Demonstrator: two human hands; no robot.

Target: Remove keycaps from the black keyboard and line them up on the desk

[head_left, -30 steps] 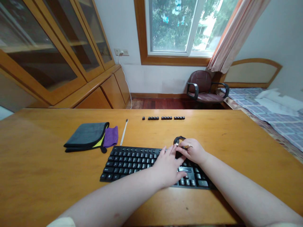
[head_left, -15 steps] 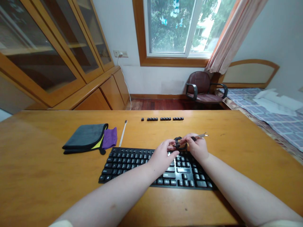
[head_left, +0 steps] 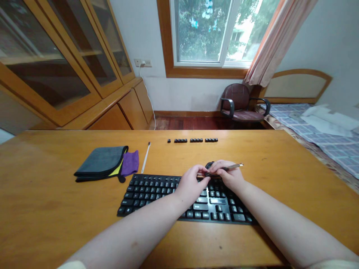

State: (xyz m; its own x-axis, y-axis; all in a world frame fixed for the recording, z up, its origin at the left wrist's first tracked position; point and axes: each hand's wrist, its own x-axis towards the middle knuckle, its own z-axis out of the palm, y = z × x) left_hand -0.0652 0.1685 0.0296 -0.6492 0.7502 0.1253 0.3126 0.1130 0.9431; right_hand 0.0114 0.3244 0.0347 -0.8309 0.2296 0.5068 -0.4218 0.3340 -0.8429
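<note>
A black keyboard [head_left: 157,190] lies in front of me, partly covered by my forearms. Over its back edge, my right hand [head_left: 231,175] grips a slim tool [head_left: 234,166] with a shiny metal end pointing right; its exact kind is unclear. The tool's other end reaches toward the fingertips of my left hand [head_left: 192,183]. Those left fingers are pinched together, and whatever lies between them is too small and hidden to name. Just behind the fingertips shows a dark bundle, apparently the keyboard's coiled cable [head_left: 209,164].
Several black keycaps [head_left: 196,140] stand in a row near the table's far edge. Left of the keyboard lie a white toothbrush [head_left: 146,157], a purple cloth [head_left: 130,163] and a folded grey cloth [head_left: 99,161]. An office chair [head_left: 238,101] stands beyond the table [head_left: 56,220].
My right hand has turned, and the tool now lies lower, its inner end closer to the left fingertips. The coiled cable is more covered. My left hand has barely shifted.
</note>
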